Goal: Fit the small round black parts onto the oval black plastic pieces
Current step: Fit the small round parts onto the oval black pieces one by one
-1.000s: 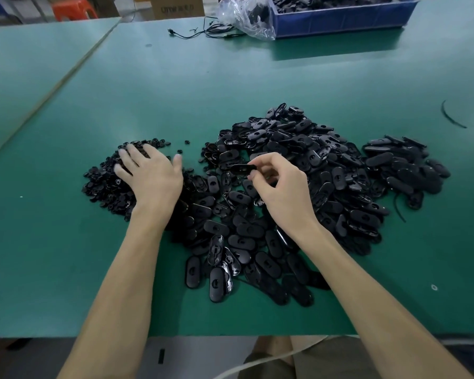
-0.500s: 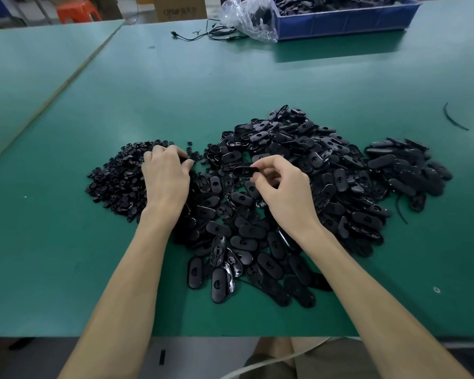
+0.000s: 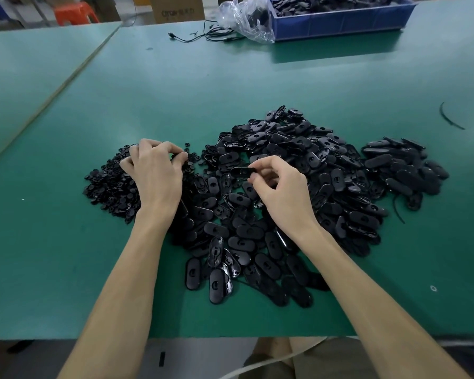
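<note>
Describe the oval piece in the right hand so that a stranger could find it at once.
On the green table lies a big heap of black oval pieces. Over its left part, the right hand pinches one oval piece by its end. It alone is held above the heap.

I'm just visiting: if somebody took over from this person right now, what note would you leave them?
Left hand: fingers curled into the heap of small round parts; whether one is pinched is unclear.
Right hand: pinches one oval piece above the big oval pile.
A smaller oval heap lies further right; finished or not, unclear.
Done: no round part seen on that oval piece.
Left: pick a round part, fit it, then work through the pile.
</note>
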### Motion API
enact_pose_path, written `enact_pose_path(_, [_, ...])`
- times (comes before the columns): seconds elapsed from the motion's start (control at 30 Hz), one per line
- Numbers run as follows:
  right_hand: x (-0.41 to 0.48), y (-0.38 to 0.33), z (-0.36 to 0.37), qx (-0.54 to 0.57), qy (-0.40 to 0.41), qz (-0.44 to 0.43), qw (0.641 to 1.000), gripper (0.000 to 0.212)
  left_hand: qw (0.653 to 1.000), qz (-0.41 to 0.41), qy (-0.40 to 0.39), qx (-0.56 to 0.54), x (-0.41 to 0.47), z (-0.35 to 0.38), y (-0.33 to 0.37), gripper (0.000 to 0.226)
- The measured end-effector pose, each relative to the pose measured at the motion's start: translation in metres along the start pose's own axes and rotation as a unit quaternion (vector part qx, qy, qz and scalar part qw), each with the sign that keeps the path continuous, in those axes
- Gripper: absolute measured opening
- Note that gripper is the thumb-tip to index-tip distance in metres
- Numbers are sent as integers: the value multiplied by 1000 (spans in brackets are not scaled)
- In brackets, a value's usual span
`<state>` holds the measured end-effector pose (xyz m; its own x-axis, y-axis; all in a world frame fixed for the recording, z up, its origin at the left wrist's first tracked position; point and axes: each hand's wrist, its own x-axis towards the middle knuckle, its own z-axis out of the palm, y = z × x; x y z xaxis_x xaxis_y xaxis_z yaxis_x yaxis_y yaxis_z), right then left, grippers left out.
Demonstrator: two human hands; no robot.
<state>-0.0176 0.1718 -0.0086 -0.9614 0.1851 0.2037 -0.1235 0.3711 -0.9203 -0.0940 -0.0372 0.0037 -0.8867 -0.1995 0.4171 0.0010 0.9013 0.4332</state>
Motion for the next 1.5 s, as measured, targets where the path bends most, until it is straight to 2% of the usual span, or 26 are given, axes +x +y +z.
enact_pose_path(0.23, [0,0,0,3,-5,3,1000,12,999,19,20,-26,0,-1,1,15])
enact_pose_path(0.33, [0,0,-1,5,-6,2,1000,12,995,34,16,-97,-1,-3,6,15])
enact_pose_path(0.43, [-1,0,-1,11,-6,-4,1000,12,975,38,-29,-217,-7,-6,18,8])
enact_pose_path(0.57, [-2,-1,-1,24,0,-22,999,15,945,65,-80,-309,-15,-7,34,4])
enact_pose_path(0.77, [-4,-5,-3,35,24,-26,999,20,894,57,-167,-412,-20,-6,41,12])
enact_pose_path(0.9, [-2,-8,-4,49,37,-14,998,20,882,56,-175,-434,-19,-5,40,13])
enact_pose_path(1.07, [-2,-8,-5,58,44,-12,997,11,889,57,-174,-420,-20,-3,39,11])
enact_pose_path(1.2, [-1,-6,-5,54,50,-13,997,13,887,72,-173,-423,-20,-2,40,9])
enact_pose_path(1.5, [-1,-5,-4,63,51,-5,997,17,854,56,-208,-474,-21,1,41,15])
